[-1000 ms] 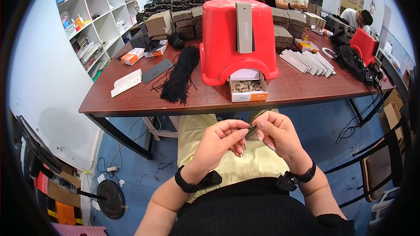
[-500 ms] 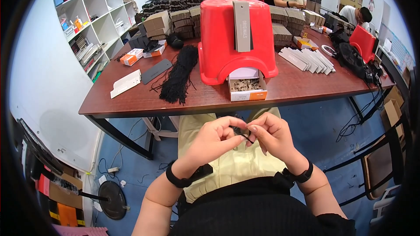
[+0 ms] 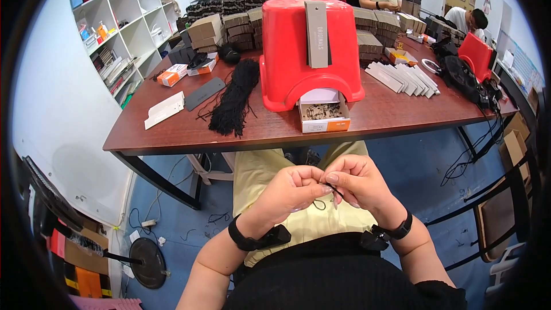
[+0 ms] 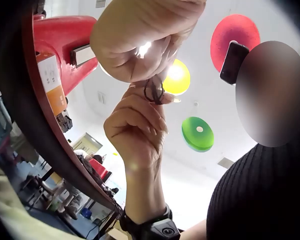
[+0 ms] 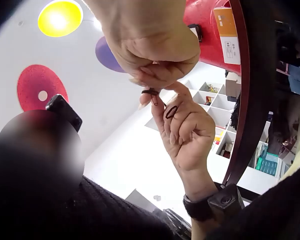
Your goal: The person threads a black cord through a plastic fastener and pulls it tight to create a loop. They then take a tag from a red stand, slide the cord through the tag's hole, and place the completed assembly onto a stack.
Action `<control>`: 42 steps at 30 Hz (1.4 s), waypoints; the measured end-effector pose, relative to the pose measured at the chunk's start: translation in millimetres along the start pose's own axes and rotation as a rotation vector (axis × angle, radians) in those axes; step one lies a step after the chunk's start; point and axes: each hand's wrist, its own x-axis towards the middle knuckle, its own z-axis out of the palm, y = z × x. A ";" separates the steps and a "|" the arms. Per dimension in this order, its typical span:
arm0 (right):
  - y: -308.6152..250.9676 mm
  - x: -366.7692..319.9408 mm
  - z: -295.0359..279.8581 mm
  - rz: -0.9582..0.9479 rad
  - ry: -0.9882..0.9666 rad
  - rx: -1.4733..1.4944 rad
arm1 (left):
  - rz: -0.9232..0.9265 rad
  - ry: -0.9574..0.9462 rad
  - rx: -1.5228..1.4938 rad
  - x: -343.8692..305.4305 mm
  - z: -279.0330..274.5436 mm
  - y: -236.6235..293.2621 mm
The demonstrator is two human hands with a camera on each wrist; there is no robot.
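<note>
In front of my lap, my left hand [image 3: 287, 195] and right hand [image 3: 360, 182] meet at the fingertips. Between them they pinch a thin black cord [image 3: 334, 190], its end slanting down to the right in the head view. A small loop of the cord [image 4: 154, 93] hangs between the two hands in the left wrist view. The right wrist view shows a cord loop [image 5: 171, 112] against the left fingers and a dark strand at the right fingertips. Thumb and index finger do the pinching on each hand; the other fingers are loosely curled.
Ahead on the table [image 3: 402, 120] stands an upturned red stool [image 3: 287, 51] with a grey tag [image 3: 317, 34] on it. Beneath it is a box [image 3: 325, 125] of small metal pieces. A black cord bundle [image 3: 234, 100] and pale tags [image 3: 402, 80] lie alongside. People work behind.
The hands parted slightly with the cord bowed between them, then came back together a little lower. The cord end now points down to the right, and a loop hangs below the fingers.
</note>
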 end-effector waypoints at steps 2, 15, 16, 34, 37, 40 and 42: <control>-4.6 -0.8 -2.5 0.034 -0.030 0.001 | -0.036 -0.090 -0.023 -2.8 -1.2 3.0; -2.6 16.9 -11.8 -0.227 0.140 -0.344 | 0.241 0.208 0.322 -8.8 8.4 -2.1; -0.8 18.4 -12.2 -0.471 0.210 -0.587 | 0.359 0.293 0.416 -7.0 8.4 -7.3; 4.5 0.1 13.6 -0.695 0.280 -0.854 | 0.091 0.025 -0.332 -1.5 -4.7 -5.7; 4.6 1.8 7.5 -0.621 0.261 -0.685 | 0.102 0.073 -0.288 -9.0 5.2 5.3; 1.6 3.7 5.5 -0.384 0.288 -0.255 | 0.123 0.099 -0.224 -11.1 6.2 3.3; 0.6 4.6 -1.7 0.101 0.143 0.026 | 0.146 0.083 -0.188 -10.2 4.2 0.3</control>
